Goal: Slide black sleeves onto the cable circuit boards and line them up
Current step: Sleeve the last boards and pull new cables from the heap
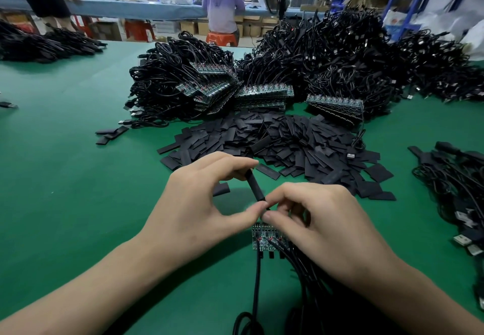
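On the green table mat (78,177), your left hand (209,203) pinches a short black tubular sleeve (255,186) by both ends; your right hand (317,224), fingers curled, pinches its lower end. The small green circuit boards (265,237) beneath lie bare — none sleeved. Far right, a bundle of sleeved black cables (450,174) looks done.

Bright even overhead light; soft shadows, wide-angle bending at edges.
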A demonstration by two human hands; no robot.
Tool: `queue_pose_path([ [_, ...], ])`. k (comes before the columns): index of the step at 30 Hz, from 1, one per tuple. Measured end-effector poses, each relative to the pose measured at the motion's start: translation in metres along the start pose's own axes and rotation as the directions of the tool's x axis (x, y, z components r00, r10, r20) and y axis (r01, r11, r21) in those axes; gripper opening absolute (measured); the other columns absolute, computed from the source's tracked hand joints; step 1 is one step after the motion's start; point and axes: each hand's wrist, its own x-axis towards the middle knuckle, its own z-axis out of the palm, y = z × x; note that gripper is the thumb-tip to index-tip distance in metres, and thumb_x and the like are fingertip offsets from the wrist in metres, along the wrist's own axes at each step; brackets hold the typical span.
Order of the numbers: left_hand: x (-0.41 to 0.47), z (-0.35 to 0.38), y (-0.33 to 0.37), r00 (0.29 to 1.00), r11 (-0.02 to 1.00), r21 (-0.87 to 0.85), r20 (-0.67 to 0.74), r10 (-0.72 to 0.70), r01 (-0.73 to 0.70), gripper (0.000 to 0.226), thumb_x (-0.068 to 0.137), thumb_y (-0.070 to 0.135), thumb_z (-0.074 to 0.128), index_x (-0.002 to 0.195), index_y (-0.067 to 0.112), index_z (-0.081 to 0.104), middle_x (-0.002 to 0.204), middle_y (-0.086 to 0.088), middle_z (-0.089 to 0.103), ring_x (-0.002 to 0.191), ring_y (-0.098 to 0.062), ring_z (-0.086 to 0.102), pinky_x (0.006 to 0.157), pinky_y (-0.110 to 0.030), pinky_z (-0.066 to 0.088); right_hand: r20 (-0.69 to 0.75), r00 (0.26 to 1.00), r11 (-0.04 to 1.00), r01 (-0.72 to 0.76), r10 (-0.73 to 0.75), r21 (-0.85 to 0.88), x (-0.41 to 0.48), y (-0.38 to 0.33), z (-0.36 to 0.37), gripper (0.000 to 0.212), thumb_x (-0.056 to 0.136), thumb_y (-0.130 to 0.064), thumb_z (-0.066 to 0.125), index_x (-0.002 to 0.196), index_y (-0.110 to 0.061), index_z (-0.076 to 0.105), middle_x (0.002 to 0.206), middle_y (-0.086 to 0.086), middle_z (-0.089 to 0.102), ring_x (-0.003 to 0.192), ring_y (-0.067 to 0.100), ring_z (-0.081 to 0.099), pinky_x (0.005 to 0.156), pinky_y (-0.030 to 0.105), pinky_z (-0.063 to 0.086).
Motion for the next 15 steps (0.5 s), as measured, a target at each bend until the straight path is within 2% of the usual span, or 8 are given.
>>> queue_pose_path([
  [2, 0.0001, -0.0004, 0.001, 1.0, 1.0, 0.016, -0.006, 0.022, -0.021, 0.046, 0.076, 0.036, 0.081, 0.119, 0.024, 0.071, 0.107, 0.014, 0.069, 0.102, -0.003, 0.066, 0.084, -0.016, 0.054, -0.03, 0.999, 0.999, -0.016, 0.017, 0.029, 0.0003, 0.0009, 0.0015, 0.029, 0.084, -0.058, 0.053, 0.095, -0.038, 0.07, 0.069, -0.013, 0.063, 0.066, 0.01, 0.058, 0.057, 0.028, 0.042],
  [5, -0.0006, 0.001, 0.0013, 0.998, 0.997, 0.05, -0.023, 0.059, -0.058, 0.042, 0.077, 0.035, 0.082, 0.115, 0.023, 0.073, 0.108, 0.015, 0.068, 0.102, -0.003, 0.065, 0.082, -0.022, 0.055, -0.047, 0.998, 0.997, -0.035, 0.038, 0.066, -0.0003, 0.001, 0.0022, 0.03, 0.085, -0.059, 0.053, 0.098, -0.039, 0.07, 0.069, -0.01, 0.064, 0.065, 0.011, 0.059, 0.057, 0.033, 0.047],
  [9, -0.0004, 0.0013, 0.0006, 0.996, 0.996, 0.052, -0.051, 0.077, -0.074, 0.036, 0.078, 0.036, 0.083, 0.111, 0.024, 0.076, 0.106, 0.012, 0.07, 0.101, -0.005, 0.067, 0.081, -0.026, 0.056, -0.07, 0.997, 0.999, -0.014, 0.016, 0.033, -0.001, -0.0011, 0.0008, 0.024, 0.09, -0.052, 0.056, 0.102, -0.037, 0.072, 0.075, -0.018, 0.066, 0.071, 0.006, 0.063, 0.06, 0.034, 0.051],
  [15, 0.0001, 0.0008, -0.0023, 0.993, 0.993, 0.05, -0.048, 0.109, -0.106, 0.034, 0.079, 0.035, 0.086, 0.11, 0.022, 0.078, 0.107, 0.01, 0.071, 0.101, -0.003, 0.068, 0.083, -0.023, 0.056, -0.108, 0.994, 1.0, -0.007, 0.01, 0.026, -0.0021, -0.0011, 0.0031, 0.012, 0.09, -0.041, 0.065, 0.098, -0.035, 0.071, 0.075, -0.016, 0.065, 0.072, 0.007, 0.062, 0.061, 0.037, 0.052],
])
